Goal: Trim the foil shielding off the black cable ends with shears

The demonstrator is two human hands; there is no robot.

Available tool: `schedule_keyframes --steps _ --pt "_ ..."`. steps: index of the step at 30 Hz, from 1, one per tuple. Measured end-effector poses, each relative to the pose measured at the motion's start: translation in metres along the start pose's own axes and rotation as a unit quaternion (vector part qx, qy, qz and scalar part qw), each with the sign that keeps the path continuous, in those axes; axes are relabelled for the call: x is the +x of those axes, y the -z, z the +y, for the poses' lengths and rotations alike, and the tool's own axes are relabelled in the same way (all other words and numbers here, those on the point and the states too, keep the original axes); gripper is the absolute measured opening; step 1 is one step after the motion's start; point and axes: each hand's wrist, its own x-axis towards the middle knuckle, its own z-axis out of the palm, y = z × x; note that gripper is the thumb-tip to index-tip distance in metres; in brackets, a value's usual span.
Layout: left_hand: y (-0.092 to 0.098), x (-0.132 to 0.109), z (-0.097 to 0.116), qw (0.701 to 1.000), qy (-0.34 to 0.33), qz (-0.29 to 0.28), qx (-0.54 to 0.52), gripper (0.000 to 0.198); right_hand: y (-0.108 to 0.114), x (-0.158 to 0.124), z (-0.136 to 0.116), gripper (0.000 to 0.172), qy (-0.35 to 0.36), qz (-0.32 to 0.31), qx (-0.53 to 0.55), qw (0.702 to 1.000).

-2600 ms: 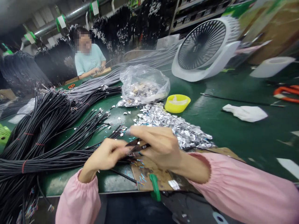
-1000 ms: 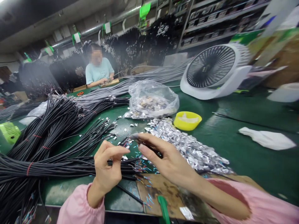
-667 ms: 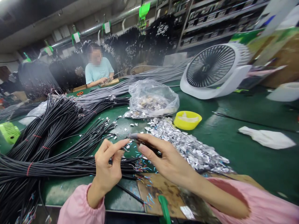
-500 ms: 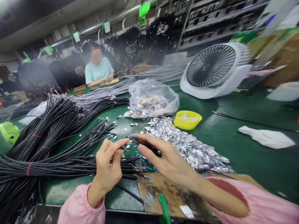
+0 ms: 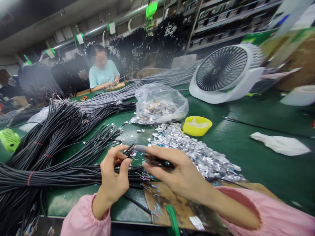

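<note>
Half-curled right hand [image 5: 183, 172] around dark tool [image 5: 159, 162]

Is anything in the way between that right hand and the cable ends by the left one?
Nothing visible is. The cable ends show beside the left hand, and the right hand, with a dark tool in it, faces them directly. The foil pile lies on the table beyond the right hand, not between.

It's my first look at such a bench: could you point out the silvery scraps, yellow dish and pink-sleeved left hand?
Silvery scraps [image 5: 205, 155], head view: the middle of the pile.
Yellow dish [image 5: 196, 131], head view: its front outer wall.
Left hand [image 5: 113, 176], head view: middle of the hand.
</note>
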Motion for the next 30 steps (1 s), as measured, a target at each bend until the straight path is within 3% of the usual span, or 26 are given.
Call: schedule_keyframes --steps 7,13,16,19,23,25,30 --pt "-0.006 0.000 0.000 0.998 0.030 0.045 -0.033 0.017 0.001 -0.001 0.000 0.029 0.046 -0.010 -0.025 0.999" --pt "-0.001 0.007 0.002 0.998 0.022 -0.029 -0.059 0.021 -0.001 -0.004 0.004 0.036 0.072 -0.030 -0.055 0.995" --pt "0.001 0.008 0.003 0.995 0.017 -0.024 -0.100 0.012 -0.001 -0.006 0.006 0.038 0.049 -0.045 -0.046 0.997" --pt "0.001 0.007 0.006 0.996 0.013 -0.010 -0.092 0.010 0.000 -0.008 0.009 0.035 0.014 -0.044 -0.031 0.998" --pt "0.000 0.004 0.007 0.997 0.029 -0.008 -0.065 0.007 0.000 -0.006 0.012 0.034 -0.017 0.012 -0.030 0.999" --pt "0.000 0.004 0.005 0.998 0.024 -0.001 -0.055 0.017 -0.001 -0.003 0.011 0.026 -0.016 0.028 -0.038 0.999" --pt "0.000 0.001 0.000 0.998 -0.039 0.032 -0.027 0.013 -0.001 0.000 0.005 0.017 -0.009 -0.006 -0.011 1.000"
